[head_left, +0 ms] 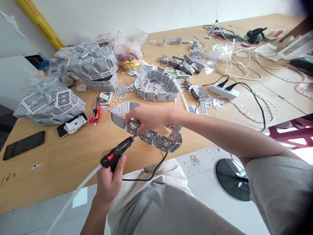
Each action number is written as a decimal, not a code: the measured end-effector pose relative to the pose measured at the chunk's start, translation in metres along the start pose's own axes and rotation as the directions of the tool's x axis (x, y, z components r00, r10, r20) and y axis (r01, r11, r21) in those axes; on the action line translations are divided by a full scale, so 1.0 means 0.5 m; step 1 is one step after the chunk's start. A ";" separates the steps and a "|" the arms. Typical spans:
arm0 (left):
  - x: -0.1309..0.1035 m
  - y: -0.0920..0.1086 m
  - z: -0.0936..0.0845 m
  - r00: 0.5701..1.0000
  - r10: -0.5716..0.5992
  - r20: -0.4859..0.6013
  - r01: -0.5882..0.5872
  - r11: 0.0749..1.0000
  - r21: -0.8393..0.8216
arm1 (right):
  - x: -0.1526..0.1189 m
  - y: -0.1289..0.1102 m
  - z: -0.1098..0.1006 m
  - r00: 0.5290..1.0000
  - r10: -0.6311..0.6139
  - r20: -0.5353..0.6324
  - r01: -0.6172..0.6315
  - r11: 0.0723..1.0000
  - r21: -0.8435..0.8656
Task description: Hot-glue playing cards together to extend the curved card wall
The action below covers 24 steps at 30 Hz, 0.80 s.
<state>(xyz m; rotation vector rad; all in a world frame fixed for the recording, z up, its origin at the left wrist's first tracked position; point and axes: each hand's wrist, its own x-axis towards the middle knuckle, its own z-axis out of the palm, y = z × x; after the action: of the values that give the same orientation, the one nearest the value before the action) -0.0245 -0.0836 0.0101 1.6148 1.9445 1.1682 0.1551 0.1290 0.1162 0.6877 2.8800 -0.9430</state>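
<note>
My left hand (pixel 111 174) is wrapped round a black hot glue gun (pixel 119 151), with a long white glue stick (pixel 75 192) trailing from its back end. The gun's nozzle points up and right, at the lower edge of a band of playing cards (pixel 156 140). This band is bent into a loop near the table's front edge. From above, my right hand (pixel 146 117) pinches its near wall between thumb and fingers, close to the nozzle. Whether the tip touches the cards I cannot tell. A black cord (pixel 151 178) hangs across my lap.
A card-walled, heart-like tray (pixel 156 95) holds loose cards behind the band. Two card-covered boxes (pixel 95 65) stand left, near a red utility knife (pixel 96 111) and a phone (pixel 24 144). Card packs (pixel 187 67) lie behind. A white power strip (pixel 223 91) and coiled cords sit right.
</note>
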 end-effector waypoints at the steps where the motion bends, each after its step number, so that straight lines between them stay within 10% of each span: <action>1: -0.001 0.000 0.002 0.999 0.036 -0.012 -0.036 0.999 0.025 | 0.000 -0.002 -0.002 1.000 0.011 0.009 -0.011 1.000 -0.006; 8: -0.003 -0.003 0.006 0.963 0.266 -0.039 -0.247 0.933 0.260 | 0.005 -0.006 -0.006 1.000 0.021 0.020 -0.020 0.999 -0.040; 24: -0.006 0.013 0.013 0.951 0.307 -0.020 -0.277 0.882 0.382 | 0.004 -0.009 -0.005 0.999 0.010 0.030 -0.008 0.999 -0.051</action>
<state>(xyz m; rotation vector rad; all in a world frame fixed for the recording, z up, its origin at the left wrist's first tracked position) -0.0149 -0.0840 0.0108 2.1539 2.1277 1.0183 0.1517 0.1282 0.1204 0.6756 2.8609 -0.8680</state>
